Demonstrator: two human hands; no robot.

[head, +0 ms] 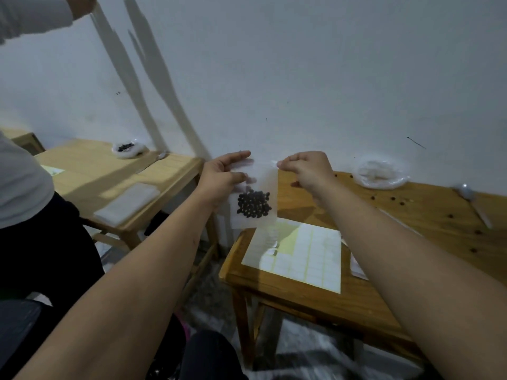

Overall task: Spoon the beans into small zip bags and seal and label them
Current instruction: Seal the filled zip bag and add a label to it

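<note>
We see a dim, greyish indoor picture with dull colours. Two long soft shadows slant up the white wall (pixel 301 64) toward the upper left, and one crosses the left table (pixel 90 165). The label sheet (pixel 307 253) is the brightest patch. The wide lens stretches the forearms (pixel 137 270) near the lower edge. The floor (pixel 315 360) there is smeared, and the zip bag (pixel 264 182) looks soft.

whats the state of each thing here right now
zip bag: held up off the table, beans pooled at bottom, seal unclear
left hand: pinches bag's top left
right hand: pinches bag's top right
label sheet: flat on table, some labels gone
spoon: lying on table, untouched
loose beans: scattered on table
</note>
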